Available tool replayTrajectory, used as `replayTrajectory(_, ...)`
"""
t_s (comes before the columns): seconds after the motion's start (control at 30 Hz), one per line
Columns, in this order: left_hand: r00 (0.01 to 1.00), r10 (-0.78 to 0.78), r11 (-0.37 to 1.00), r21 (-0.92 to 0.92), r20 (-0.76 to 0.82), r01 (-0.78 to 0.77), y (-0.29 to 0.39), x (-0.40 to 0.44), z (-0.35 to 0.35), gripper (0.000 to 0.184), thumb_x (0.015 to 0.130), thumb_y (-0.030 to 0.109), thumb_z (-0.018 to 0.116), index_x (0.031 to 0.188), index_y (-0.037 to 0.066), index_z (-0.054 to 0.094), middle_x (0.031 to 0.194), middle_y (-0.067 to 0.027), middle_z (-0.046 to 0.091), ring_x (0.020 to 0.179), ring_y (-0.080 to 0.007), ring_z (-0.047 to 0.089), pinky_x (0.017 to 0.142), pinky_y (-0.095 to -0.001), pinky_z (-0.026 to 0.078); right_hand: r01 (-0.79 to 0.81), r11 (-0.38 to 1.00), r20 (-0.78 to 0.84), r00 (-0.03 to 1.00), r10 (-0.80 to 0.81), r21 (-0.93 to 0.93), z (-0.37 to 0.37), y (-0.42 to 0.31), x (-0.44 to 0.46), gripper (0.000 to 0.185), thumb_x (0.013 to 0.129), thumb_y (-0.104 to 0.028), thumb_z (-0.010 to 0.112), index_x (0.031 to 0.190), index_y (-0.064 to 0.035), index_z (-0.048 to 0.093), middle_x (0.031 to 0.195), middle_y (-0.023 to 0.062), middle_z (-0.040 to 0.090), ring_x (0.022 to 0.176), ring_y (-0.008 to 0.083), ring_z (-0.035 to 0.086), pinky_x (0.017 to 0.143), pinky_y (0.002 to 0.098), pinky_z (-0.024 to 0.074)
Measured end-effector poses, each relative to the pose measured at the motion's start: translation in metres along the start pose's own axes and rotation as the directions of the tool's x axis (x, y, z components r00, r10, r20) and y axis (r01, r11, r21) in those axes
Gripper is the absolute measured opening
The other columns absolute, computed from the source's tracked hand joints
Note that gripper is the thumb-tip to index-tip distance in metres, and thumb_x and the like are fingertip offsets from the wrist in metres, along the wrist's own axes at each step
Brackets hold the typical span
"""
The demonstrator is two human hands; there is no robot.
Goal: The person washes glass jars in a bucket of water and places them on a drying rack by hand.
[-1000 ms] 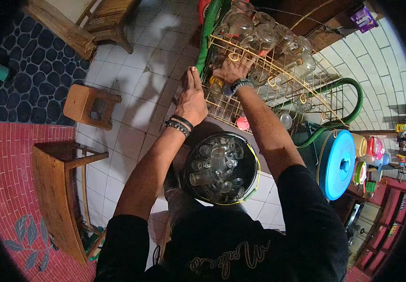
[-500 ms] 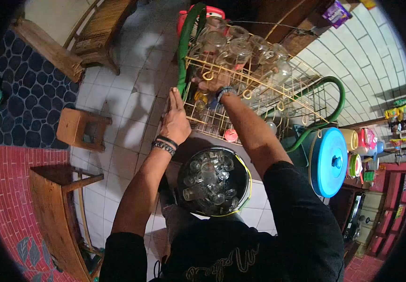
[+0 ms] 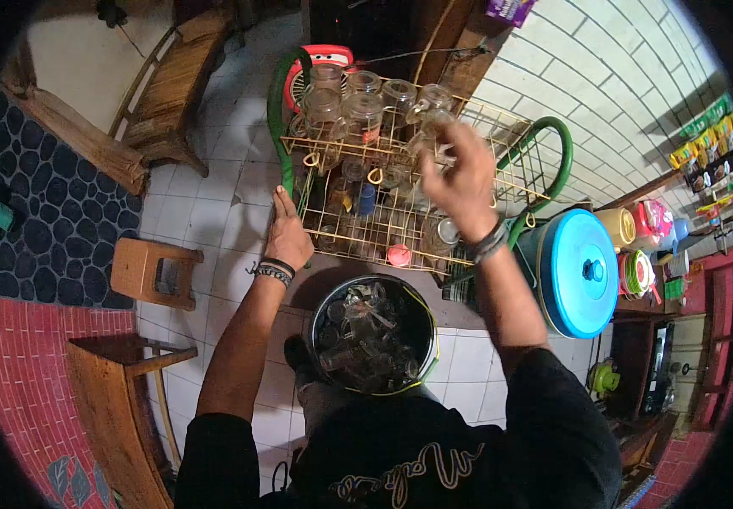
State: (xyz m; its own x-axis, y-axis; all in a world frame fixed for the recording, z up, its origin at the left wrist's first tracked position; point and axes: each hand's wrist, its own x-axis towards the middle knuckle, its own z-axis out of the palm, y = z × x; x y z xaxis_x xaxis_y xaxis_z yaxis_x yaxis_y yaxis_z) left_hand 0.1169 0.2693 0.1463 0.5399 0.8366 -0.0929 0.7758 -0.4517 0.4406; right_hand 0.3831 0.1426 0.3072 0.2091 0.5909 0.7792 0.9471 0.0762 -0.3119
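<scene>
Wire rack (image 3: pixel 515 157), bearing upturned glasses (image 3: pixel 362 114); hands apart, left hand (image 3: pixel 289 237) by its near left corner, right hand (image 3: pixel 461 182) before the right-hand glasses, grips unclear.

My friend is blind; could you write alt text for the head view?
A person's right hand is raised at glasses atop a wire rack, the left hand beside its green edge; below, a black bucket holds more glassware. Whether it grips a glass is unclear.

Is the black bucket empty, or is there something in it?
Not empty: clear glassware is visible, heaped inside the bucket.
</scene>
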Motion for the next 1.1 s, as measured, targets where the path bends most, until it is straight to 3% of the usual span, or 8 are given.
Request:
replayTrajectory(0.17,1.0,0.012,0.999,0.03,-0.009,-0.012,0.003,0.0,-0.001,0.109,0.082,-0.001,0.066,0.159,-0.016,-0.011,0.168,-0.0398,0.004,0.12,-0.0493,0.063,0.101,-0.0449,0.056,-0.17,0.952,0.471,0.838,0.275,-0.255,-0.001,0.084,0.037,0.079,0.075,-0.033,0.086,0.145,-0.0085,0.058,0.114,0.0266,0.071,0.106,0.0437,0.069,0.097,0.046,0.058)
replayTrajectory(0.27,1.0,0.007,0.998,0.067,0.017,-0.008,0.001,0.003,0.0,0.111,0.082,0.001,0.067,0.158,-0.016,-0.013,0.167,-0.0408,0.005,0.116,-0.0487,0.065,0.095,-0.0443,0.059,-0.242,0.95,0.596,0.739,0.314,-0.199,0.007,0.084,0.046,0.077,0.073,-0.03,0.088,0.141,-0.0055,0.062,0.119,0.0277,0.073,0.112,0.0402,0.071,0.099,0.0438,0.0577)
replayTrajectory(0.57,0.999,0.036,0.995,0.097,-0.018,-0.034,-0.002,0.003,0.001,0.11,0.083,0.002,0.066,0.158,-0.016,-0.012,0.167,-0.0411,0.007,0.118,-0.0478,0.064,0.095,-0.0426,0.059,-0.307,0.951,0.566,0.788,0.243,0.02,0.02,0.063,0.052,0.082,0.073,-0.035,0.093,0.14,0.0006,0.061,0.118,0.0253,0.074,0.112,0.0363,0.072,0.1,0.042,0.0564)
replayTrajectory(0.7,0.998,-0.023,0.993,0.117,0.057,0.016,0.003,0.003,-0.005,0.109,0.084,0.001,0.065,0.159,-0.015,-0.012,0.167,-0.0404,0.006,0.12,-0.0478,0.063,0.096,-0.0426,0.059,-0.076,0.997,0.484,0.871,0.079,-0.025,0.046,0.065,0.052,0.078,0.072,-0.031,0.092,0.138,-0.0001,0.064,0.104,0.0276,0.074,0.1,0.0363,0.074,0.09,0.0423,0.0573)
replayTrajectory(0.8,0.999,-0.006,0.994,0.113,0.034,0.002,0.003,0.002,-0.006,0.108,0.084,0.001,0.065,0.159,-0.015,-0.01,0.167,-0.041,0.01,0.117,-0.0479,0.065,0.094,-0.0428,0.059,-0.129,0.989,0.56,0.815,0.149,-0.075,0.057,0.066,0.052,0.072,0.072,-0.028,0.09,0.137,-0.008,0.066,0.093,0.0263,0.072,0.088,0.0387,0.073,0.078,0.0462,0.0583)
replayTrajectory(0.9,1.0,0.001,0.989,0.148,0.028,-0.005,0.003,0.004,-0.004,0.108,0.083,0.002,0.066,0.159,-0.017,-0.009,0.165,-0.0424,0.012,0.112,-0.0481,0.067,0.091,-0.0449,0.06,-0.06,0.997,0.605,0.793,0.072,-0.04,0.058,0.068,0.054,0.088,0.076,-0.047,0.09,0.148,-0.009,0.057,0.11,0.0278,0.073,0.109,0.0432,0.07,0.1,0.0497,0.0565)
replayTrajectory(1.03,0.993,0.108,0.989,0.103,-0.051,-0.102,-0.023,0.014,0.017,0.114,0.083,0.007,0.071,0.158,-0.018,-0.011,0.162,-0.0448,0.019,0.094,-0.0494,0.071,0.078,-0.049,0.061,0.265,0.947,0.231,0.948,-0.221,-0.184,0.072,0.096,0.034,0.078,0.082,-0.052,0.084,0.143,-0.0094,0.06,0.099,0.0259,0.072,0.092,0.0419,0.071,0.082,0.0493,0.0583)
replayTrajectory(1.1,0.984,0.164,0.976,0.153,-0.07,-0.152,-0.022,0.012,0.013,0.118,0.081,0.009,0.074,0.158,-0.018,-0.012,0.161,-0.0459,0.021,0.098,-0.0498,0.07,0.081,-0.0495,0.061,0.104,0.994,0.273,0.958,-0.09,-0.036,0.016,0.047,0.034,0.049,0.086,-0.037,0.084,0.126,-0.0098,0.072,0.095,0.0197,0.075,0.093,0.0338,0.075,0.081,0.046,0.0605)
